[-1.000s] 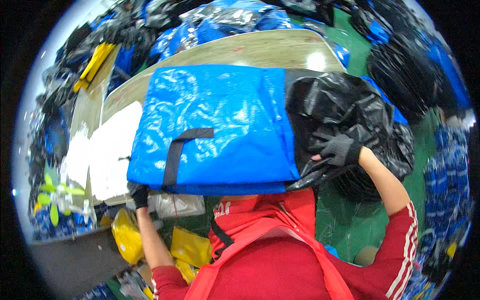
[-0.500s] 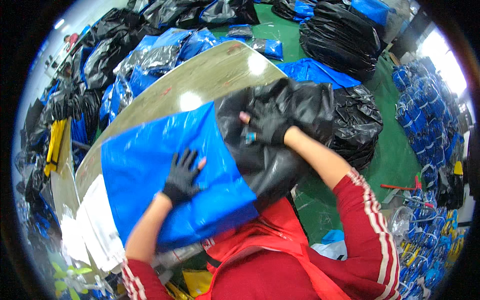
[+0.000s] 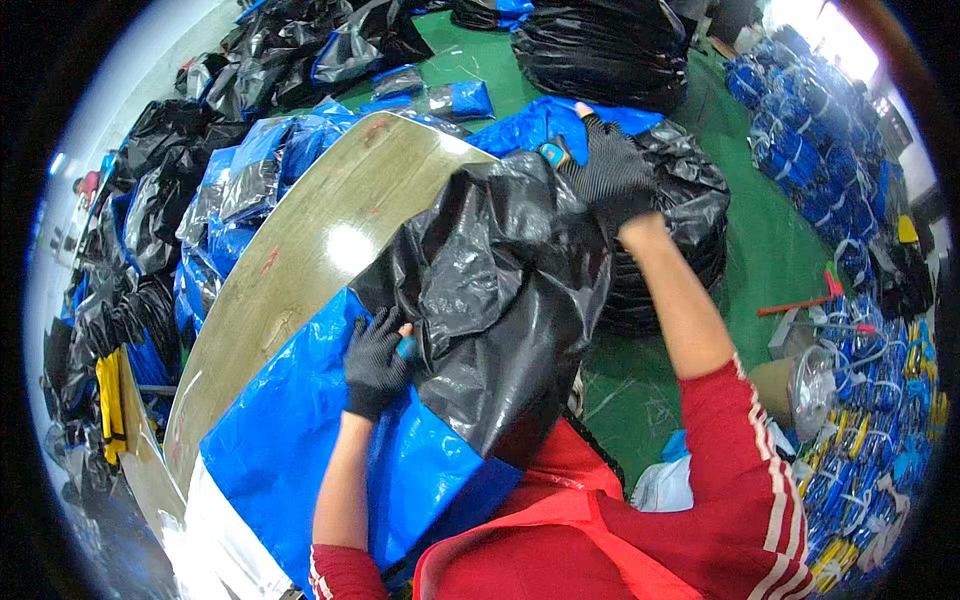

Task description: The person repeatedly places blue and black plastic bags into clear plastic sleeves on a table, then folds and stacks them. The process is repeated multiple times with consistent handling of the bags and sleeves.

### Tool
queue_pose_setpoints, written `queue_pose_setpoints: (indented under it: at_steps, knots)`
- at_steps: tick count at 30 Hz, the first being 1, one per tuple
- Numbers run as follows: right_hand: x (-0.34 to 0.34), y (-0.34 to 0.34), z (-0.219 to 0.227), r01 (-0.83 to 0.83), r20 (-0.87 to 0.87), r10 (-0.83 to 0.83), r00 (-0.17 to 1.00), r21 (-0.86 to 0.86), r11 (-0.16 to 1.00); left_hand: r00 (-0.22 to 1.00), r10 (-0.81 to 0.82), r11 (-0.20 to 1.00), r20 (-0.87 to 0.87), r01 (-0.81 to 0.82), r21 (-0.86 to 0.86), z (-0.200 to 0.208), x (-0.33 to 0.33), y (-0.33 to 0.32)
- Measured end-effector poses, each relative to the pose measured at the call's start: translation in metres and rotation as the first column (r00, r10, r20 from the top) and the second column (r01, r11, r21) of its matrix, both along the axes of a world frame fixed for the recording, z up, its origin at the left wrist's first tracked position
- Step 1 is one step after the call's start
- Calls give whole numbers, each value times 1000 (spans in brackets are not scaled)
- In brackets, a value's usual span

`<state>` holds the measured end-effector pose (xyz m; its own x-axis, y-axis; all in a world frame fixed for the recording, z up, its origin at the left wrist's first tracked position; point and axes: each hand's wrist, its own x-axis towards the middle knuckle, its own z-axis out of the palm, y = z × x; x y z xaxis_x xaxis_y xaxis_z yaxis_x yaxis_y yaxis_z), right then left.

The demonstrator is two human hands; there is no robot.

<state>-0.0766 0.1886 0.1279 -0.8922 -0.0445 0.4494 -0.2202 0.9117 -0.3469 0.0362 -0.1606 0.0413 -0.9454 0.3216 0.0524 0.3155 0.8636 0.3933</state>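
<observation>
A large blue and black plastic sheet, its blue part (image 3: 290,390) nearer me and its black part (image 3: 500,290) beyond, lies creased over the table (image 3: 270,260). My left hand (image 3: 378,365), in a dark ribbed glove with blue on its thumb, rests open where blue meets black. My right hand (image 3: 612,170), gloved alike, is at the black part's far right edge, its thumb and forefinger apart. The other fingers are partly hidden. Right behind that hand is a stuffed black bundle (image 3: 690,190) with a blue top.
White material (image 3: 225,530) hangs at the table's near left. Blue and black packages (image 3: 250,170) are heaped along the left. A big black bundle (image 3: 600,55) stands at the back on the green floor (image 3: 745,260). Strapped blue bundles (image 3: 800,140) are stacked on the right, near a red-handled tool (image 3: 800,308).
My right hand has moved from the middle of the black part up and right to its far edge. The sheet has turned and bunched up; my left hand is nearer the seam.
</observation>
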Motion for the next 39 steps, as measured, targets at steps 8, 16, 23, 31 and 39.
queue_pose_setpoints:
  at_steps: [8,16,23,31,39]
  knots:
    - [-144,30,-72,-9,7,23,1000,-781,624,867,-454,857,-208,360,-370,-47,-41,71]
    - [1,41,-63,38,415,41,909,-180,983,999,-23,903,22,12,430,-26,-61,87]
    - [15,65,-93,-68,165,180,970,-525,848,926,-296,955,-234,279,-105,-41,-89,133]
    - [25,24,-58,-105,-47,95,994,-507,855,899,-357,912,-253,277,-303,-57,-89,122]
    - [57,45,-23,-620,10,657,754,344,706,870,-390,916,-300,333,-225,-58,-87,121]
